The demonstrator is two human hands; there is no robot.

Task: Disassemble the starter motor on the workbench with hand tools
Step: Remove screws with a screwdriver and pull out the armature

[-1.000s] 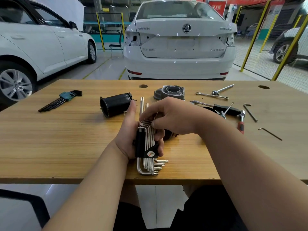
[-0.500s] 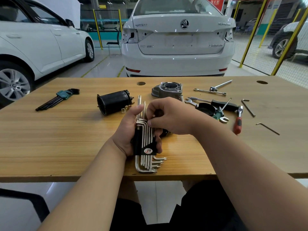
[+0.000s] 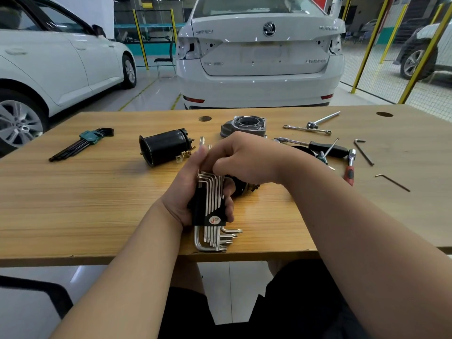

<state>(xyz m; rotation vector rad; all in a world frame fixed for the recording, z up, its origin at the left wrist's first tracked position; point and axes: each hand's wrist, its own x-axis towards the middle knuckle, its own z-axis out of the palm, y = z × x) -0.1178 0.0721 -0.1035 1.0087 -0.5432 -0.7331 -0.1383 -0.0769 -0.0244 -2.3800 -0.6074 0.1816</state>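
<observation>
**Picking a key for the motor**

The starter motor is already in pieces on the tabletop (image 3: 97,204). Its black round body (image 3: 164,150) lies on its side, just past the left hand (image 3: 182,201) and a little to the left. Its long way runs left to right, with the open end facing left. The gray end cover (image 3: 244,124) sits farther back. A small dark piece (image 3: 245,189) peeks out from under the right hand (image 3: 244,160).

The left hand's grip is wrapped round the black holder of a silver key set (image 3: 212,199), which points away from the person. The right hand's grip is curled over the bent tops, pinching at one key. I cannot tell which.

I think a key is being pulled out. The dark piece lies closest to the right hand, so that hand could reach it first.

A green key set (image 3: 83,143) lies far left. A red-handled ratchet (image 3: 350,165) lies to the right.
</observation>
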